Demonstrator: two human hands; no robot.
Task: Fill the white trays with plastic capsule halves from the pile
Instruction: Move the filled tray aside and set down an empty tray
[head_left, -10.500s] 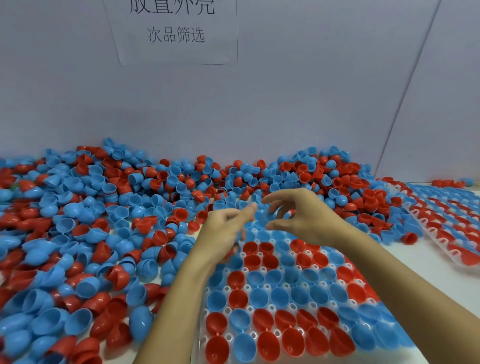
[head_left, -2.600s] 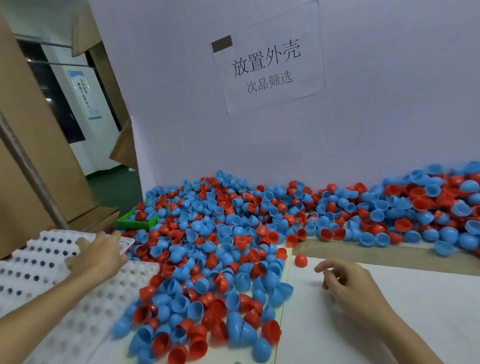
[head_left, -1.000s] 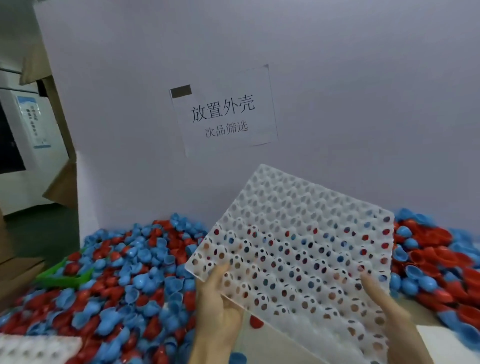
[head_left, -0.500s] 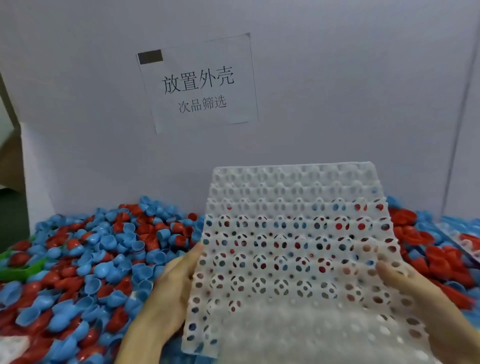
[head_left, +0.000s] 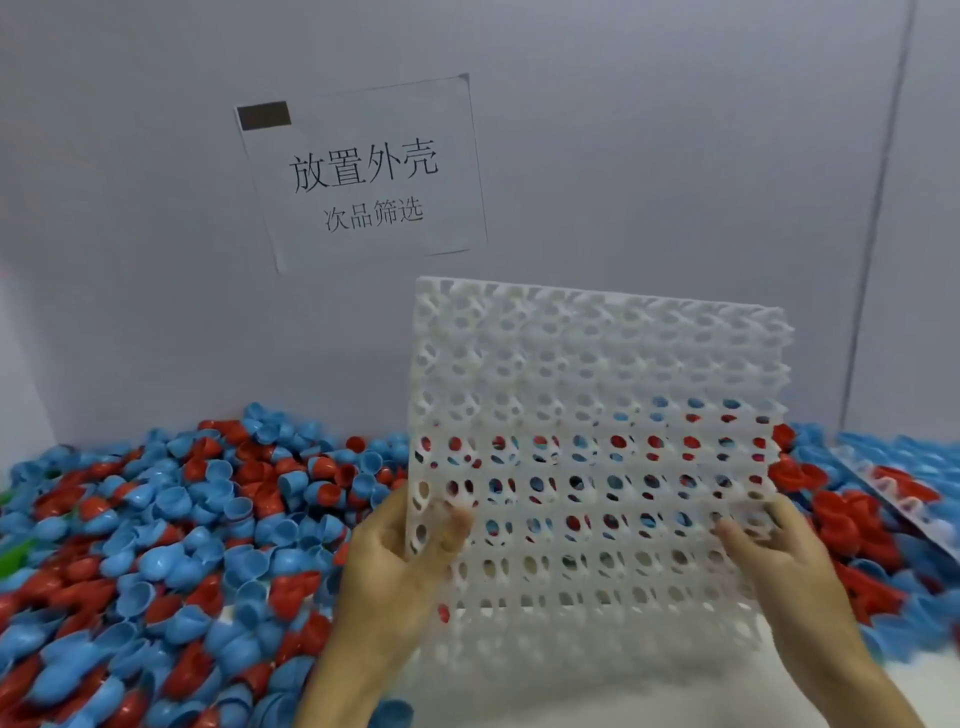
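One empty white perforated tray (head_left: 597, 467), held nearly upright over the table, in front of the pile of capsule halves (head_left: 171, 545). My left hand (head_left: 395, 566) grips its left edge, thumb curled onto the near face, other fingers hidden behind. My right hand (head_left: 779, 566) grips the right edge the same way, thumb laid across the front.

Handling, by my reading: thin moulded plastic, light, probably a little flexible; two-handed edge hold suits it. Full of holes, so fingertips can catch.

Counts: one tray in hand; one filled tray (head_left: 898, 493) partly seen at far right. Red and blue halves too many to count. One paper sign (head_left: 363, 171) on the wall.
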